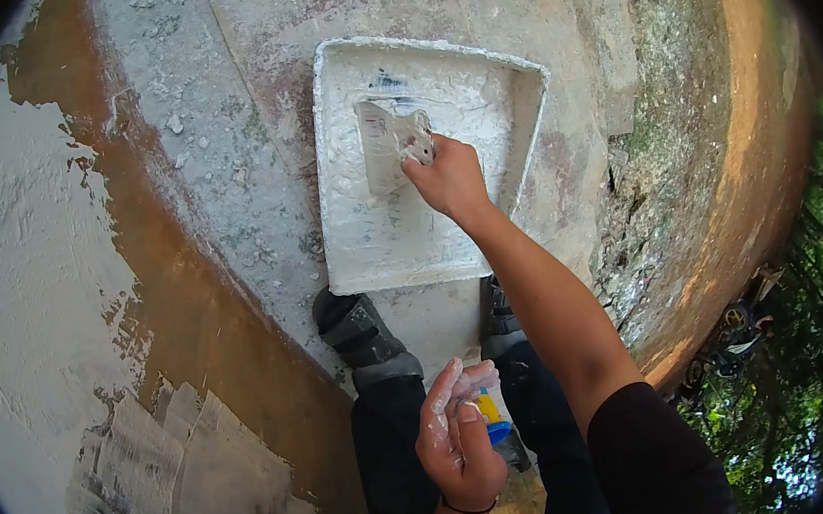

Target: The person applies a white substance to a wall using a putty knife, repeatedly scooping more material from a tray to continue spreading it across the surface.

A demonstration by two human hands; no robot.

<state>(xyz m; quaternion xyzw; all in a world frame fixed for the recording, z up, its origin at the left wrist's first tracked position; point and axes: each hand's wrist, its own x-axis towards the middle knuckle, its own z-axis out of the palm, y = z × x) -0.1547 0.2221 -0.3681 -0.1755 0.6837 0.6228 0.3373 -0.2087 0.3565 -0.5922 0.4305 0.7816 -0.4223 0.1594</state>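
My right hand (449, 179) grips a wide putty knife (382, 151) smeared with white paste. Its broad blade lies over the floor of a square, paste-coated tray (414, 279). White putty (415, 88) is spread across the inside of that tray. Closer to my body, my left hand (457, 441) is curled around a small yellow and blue object (491, 416), partly hidden by the fingers. I cannot tell what kind of thing it is. White residue covers the left fingers and palm.
My dark shoes (370, 340) stand right at the tray's near edge. A wall (24, 245) partly coated in white rises on the left, with bare brown surface (199, 317) beside the coating. Rough concrete ground (251, 34) surrounds the tray. Motorbikes (736, 330) and foliage (775, 430) appear at the lower right.
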